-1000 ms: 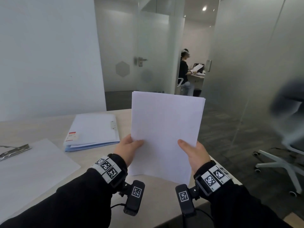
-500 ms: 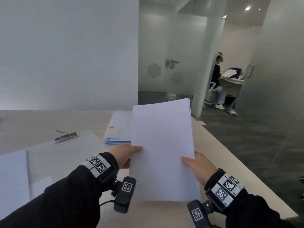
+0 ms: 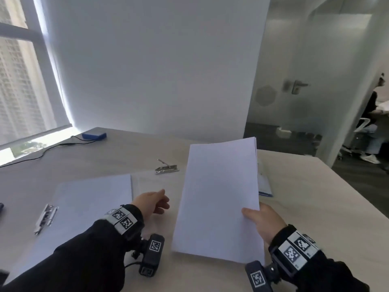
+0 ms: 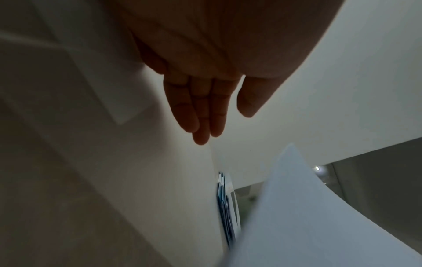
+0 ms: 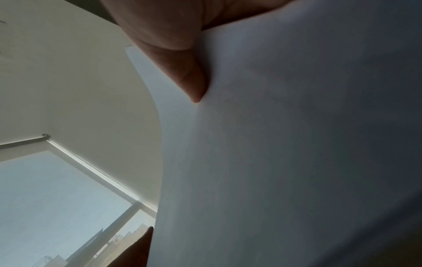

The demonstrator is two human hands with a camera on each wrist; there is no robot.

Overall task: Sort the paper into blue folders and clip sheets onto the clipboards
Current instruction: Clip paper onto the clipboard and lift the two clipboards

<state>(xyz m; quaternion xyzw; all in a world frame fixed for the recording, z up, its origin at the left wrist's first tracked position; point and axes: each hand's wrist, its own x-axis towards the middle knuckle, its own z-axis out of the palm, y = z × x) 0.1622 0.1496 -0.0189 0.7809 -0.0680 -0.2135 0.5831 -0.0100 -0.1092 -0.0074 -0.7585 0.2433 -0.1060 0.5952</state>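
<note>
Paper stack, held above the table at centre, is pinched at its 5 o'clock corner by the right hand. At 9 o'clock, a clipboard already bears sheets; a second clip lies at 11 o'clock. Blue folder, contents hidden, peeks out at 3 o'clock. Left hand hangs released, fingers extended. Judged step: carrying paper; next, choosing a holder.

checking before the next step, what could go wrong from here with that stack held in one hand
1. Only the right hand pinches the paper stack, at one lower corner; the sheets already bow in the right wrist view, so they could fan out or slip from that grip.
2. The left hand is open and holds nothing, so nothing steadies the stack's other edge.
3. The stack hides most of the blue folder, so lowering it blind could miss.
</note>
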